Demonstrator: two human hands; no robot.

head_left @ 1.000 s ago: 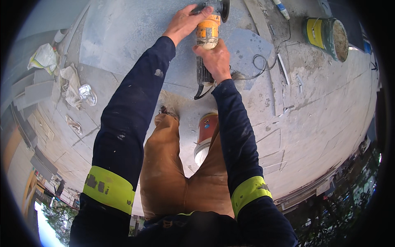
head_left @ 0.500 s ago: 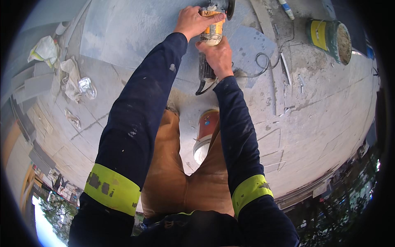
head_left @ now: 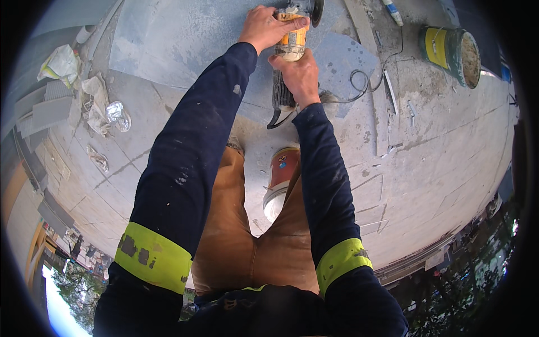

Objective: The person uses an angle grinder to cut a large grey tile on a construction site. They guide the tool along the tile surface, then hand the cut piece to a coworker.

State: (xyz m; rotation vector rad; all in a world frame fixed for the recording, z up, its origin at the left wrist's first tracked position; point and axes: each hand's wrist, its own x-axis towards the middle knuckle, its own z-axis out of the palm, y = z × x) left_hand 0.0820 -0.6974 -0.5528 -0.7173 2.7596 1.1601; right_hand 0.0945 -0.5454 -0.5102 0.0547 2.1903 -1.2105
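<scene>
Basically, in the head view, both hands are gripping an angle grinder (head_left: 292, 40) near the top edge, roughly mid-frame; L hand (head_left: 263, 28) is closing round the front of its yellow body, thumb lying across the top; R hand (head_left: 300, 77) is wrapping the rear part, just below the yellow section, w/ the black tail end (head_left: 282, 96) sticking out toward the wearer; the disc (head_left: 318, 12) is sitting at the far end, partly cut off by the frame, so can't tell if it's touching anything; a dark cord (head_left: 343, 102) is looping off to the right.

Under & beyond the tool a big grey sheet (head_left: 163, 53) is lying on the floor (head_left: 432, 146), w/ a smaller speckled sheet (head_left: 356, 62) to its right; further right a green bucket (head_left: 452, 55) w/ yellow label is showing its mouth, nr a tube (head_left: 393, 12); a white strip (head_left: 390, 92) is lying btwn bucket & speckled sheet; on the left a crumpled bag (head_left: 59, 66), cloth (head_left: 95, 105) & shiny plastic (head_left: 118, 116) are lying by some grey panels (head_left: 51, 117); a red-brown bucket (head_left: 283, 170) is showing btwn the brown trouser legs (head_left: 224, 224).
</scene>
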